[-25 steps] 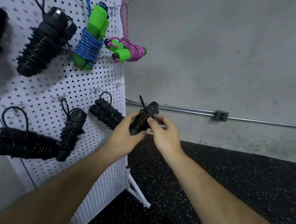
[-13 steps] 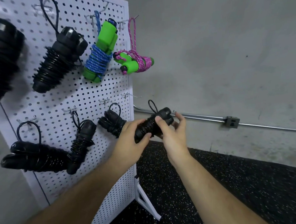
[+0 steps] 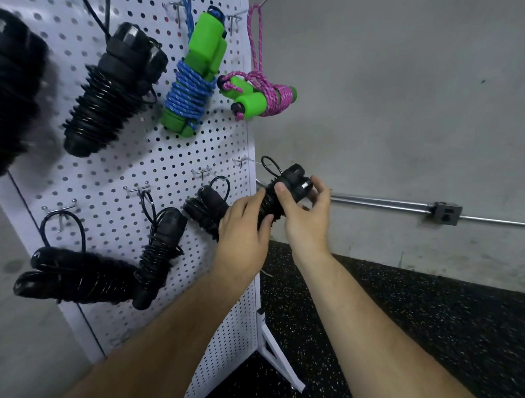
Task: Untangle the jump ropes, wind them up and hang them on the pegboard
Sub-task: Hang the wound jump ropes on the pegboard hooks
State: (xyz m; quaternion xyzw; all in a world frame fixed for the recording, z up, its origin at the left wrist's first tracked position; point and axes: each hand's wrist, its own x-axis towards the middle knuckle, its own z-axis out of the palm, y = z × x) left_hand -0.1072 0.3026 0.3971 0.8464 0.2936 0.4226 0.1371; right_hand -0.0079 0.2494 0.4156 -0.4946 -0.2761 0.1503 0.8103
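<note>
The left hand [image 3: 244, 228] wraps the lower end of the wound black rope [image 3: 270, 204]; the right hand [image 3: 307, 223] pinches the upper end by the handle caps [image 3: 297, 179]; the bundle slants up and rightward; its loop [image 3: 269, 167] sticks out on top, just right of an empty hook [image 3: 242, 160] at the pegboard [image 3: 118, 171] edge; the left hand is nearer the board.

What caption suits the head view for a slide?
Left hand and right hand hold a wound black jump rope beside the white pegboard, its loop near a free hook.
</note>
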